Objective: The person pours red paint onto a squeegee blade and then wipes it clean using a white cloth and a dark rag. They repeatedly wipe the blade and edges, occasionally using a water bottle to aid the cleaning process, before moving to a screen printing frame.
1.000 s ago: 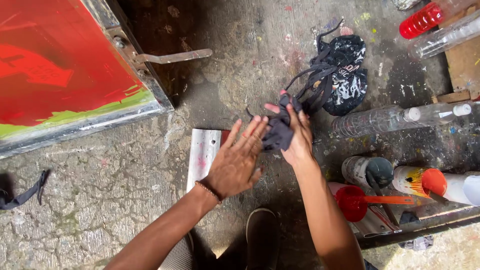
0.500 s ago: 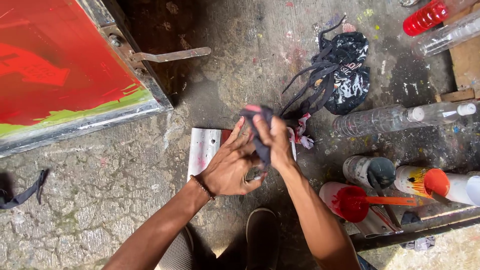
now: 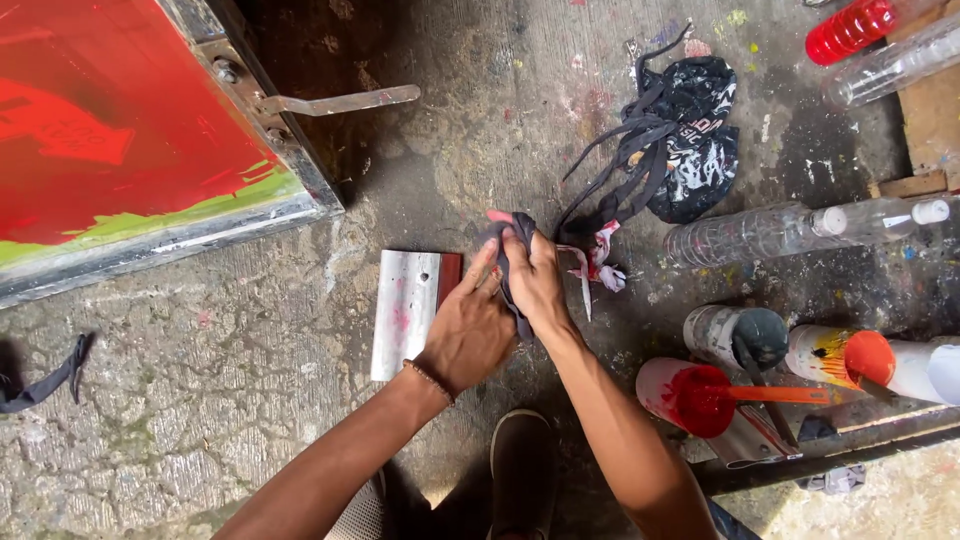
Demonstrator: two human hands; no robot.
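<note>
The right hand [image 3: 537, 285] is closed around a dark rag [image 3: 507, 262], with the cloth passing between thumb and fingers and hanging down along the palm side. The left hand [image 3: 468, 335] lies against the right one, fingers together and slightly curled, its fingertips touching the same dark rag; a thin bracelet [image 3: 430, 380] sits at the left wrist. Both hands hover just above a cracked concrete floor [image 3: 230, 420] spattered with paint. Directly beneath and to the left of the hands lies a metal squeegee [image 3: 402, 312], flat on the floor, with a reddish edge showing along its right side. A shoe [image 3: 522, 470] is visible between the two forearms at the bottom of the view. At upper left a printing screen [image 3: 110, 130] in a metal frame rests on the floor, its mesh covered in red ink with a green band along the lower edge; a metal bracket [image 3: 340, 101] projects from its corner. Above and to the right of the hands lies a heap of black cloth strips [image 3: 680, 140], with a small red-and-white scrap [image 3: 602, 262] just beside the right hand. A clear plastic bottle [image 3: 800, 228] lies on its side to the right. Below it stand a grey ink container [image 3: 745, 335], an orange-lidded container [image 3: 850, 358] and a red ink container [image 3: 695, 398] with a stick resting in it. A loose dark strip [image 3: 45, 375] lies at far left
</note>
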